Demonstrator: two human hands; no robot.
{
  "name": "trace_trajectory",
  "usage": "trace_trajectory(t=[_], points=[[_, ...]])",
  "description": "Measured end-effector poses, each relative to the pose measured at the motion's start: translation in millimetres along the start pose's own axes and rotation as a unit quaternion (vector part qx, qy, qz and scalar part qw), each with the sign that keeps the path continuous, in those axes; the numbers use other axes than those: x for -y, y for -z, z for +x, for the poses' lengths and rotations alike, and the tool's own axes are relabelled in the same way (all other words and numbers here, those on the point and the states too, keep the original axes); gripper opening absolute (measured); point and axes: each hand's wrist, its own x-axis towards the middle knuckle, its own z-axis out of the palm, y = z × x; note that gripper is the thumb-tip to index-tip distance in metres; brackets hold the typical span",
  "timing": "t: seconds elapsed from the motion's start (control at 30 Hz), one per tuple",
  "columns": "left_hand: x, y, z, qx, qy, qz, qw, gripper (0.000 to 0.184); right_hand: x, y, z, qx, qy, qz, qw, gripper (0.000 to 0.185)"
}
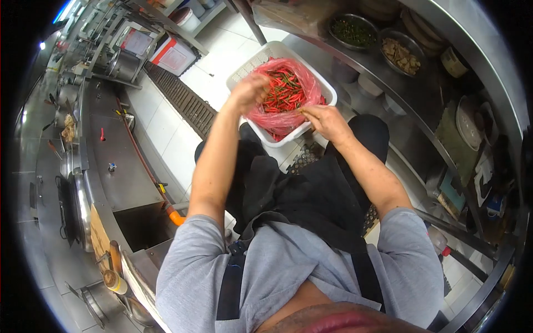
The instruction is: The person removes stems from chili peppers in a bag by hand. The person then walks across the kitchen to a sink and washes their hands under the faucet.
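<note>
Red chili peppers [284, 89], some with green stems, fill a pink plastic bag [312, 83]. The bag sits inside a white plastic basket [331, 91] on the floor between my knees. Over the bag's left edge is my left hand [251, 93], its fingers smeared by motion, so what they hold is unclear. At the bag's near right rim, my right hand [327, 122] has thumb and fingers pinched together. A small greenish bit shows at those fingertips; whether it is a chili stem I cannot make out.
A steel counter [130, 177] with an orange-ended hose [175, 216] runs along the left. On the right, a steel shelf holds a bowl of chopped greens [352, 30] and a bowl of pale pieces [402, 55]. A floor drain grate [180, 100] crosses the tiles.
</note>
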Motion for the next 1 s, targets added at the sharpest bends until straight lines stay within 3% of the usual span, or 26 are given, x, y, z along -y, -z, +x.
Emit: trace_trajectory(t=[0.07,0.13,0.17,0.2,0.23,0.27,0.33,0.4,0.47,0.53,0.6,0.67,0.73,0.77,0.8,0.87,1.0], points=[[-30,28,24,-0.119,-0.067,0.169,0.976,0.014,10,20,13,-0.023,-0.174,0.063,0.983,0.019],[-44,56,61,-0.205,-0.067,0.348,0.912,0.019,1,38,35,-0.143,-0.103,0.038,0.984,0.017],[-37,76,82,-0.205,-0.078,0.342,0.914,0.019,8,54,50,-0.177,-0.12,0.061,0.975,0.017],[-22,98,105,-0.169,-0.124,0.54,0.815,0.022,21,73,67,-0.21,-0.138,0.085,0.964,0.018],[-16,107,118,-0.13,-0.162,0.71,0.673,0.025,27,90,83,-0.251,-0.109,0.048,0.961,0.018],[-21,104,119,-0.135,-0.169,0.704,0.676,0.025,25,103,100,-0.288,-0.078,0.012,0.954,0.018],[-29,101,106,-0.172,-0.193,0.633,0.73,0.026,-23,125,124,-0.258,-0.063,-0.214,0.94,0.024],[-30,93,77,-0.273,-0.229,0.539,0.763,0.022,-71,148,139,-0.117,-0.172,-0.42,0.883,0.031],[-33,86,28,-0.334,-0.218,0.452,0.798,0.025,-52,157,141,-0.189,-0.175,-0.418,0.871,0.037],[1,112,4,-0.321,-0.182,0.404,0.837,0.031,-24,147,127,-0.307,-0.047,-0.26,0.914,0.039],[22,109,-37,-0.298,-0.097,0.332,0.89,0.031,-3,112,95,-0.322,-0.151,-0.004,0.935,0.037],[51,113,-54,-0.315,0.0,0.312,0.896,0.028,9,71,54,-0.245,-0.138,0.033,0.959,0.032],[120,146,-47,-0.366,0.008,0.341,0.866,0.025,-3,39,-8,-0.036,-0.246,-0.064,0.967,0.031],[122,147,-44,-0.405,-0.091,0.326,0.849,0.024,4,35,-13,-0.041,-0.231,-0.083,0.969,0.032],[96,137,-51,-0.394,-0.092,0.24,0.882,0.023,8,31,-9,-0.045,-0.217,-0.1,0.97,0.032],[91,141,-47,-0.367,-0.074,0.325,0.869,0.019,2,26,4,-0.022,-0.278,-0.128,0.952,0.031],[84,141,-43,-0.297,0.033,0.336,0.893,0.02,-19,16,31,0.135,-0.223,-0.181,0.948,0.029]])
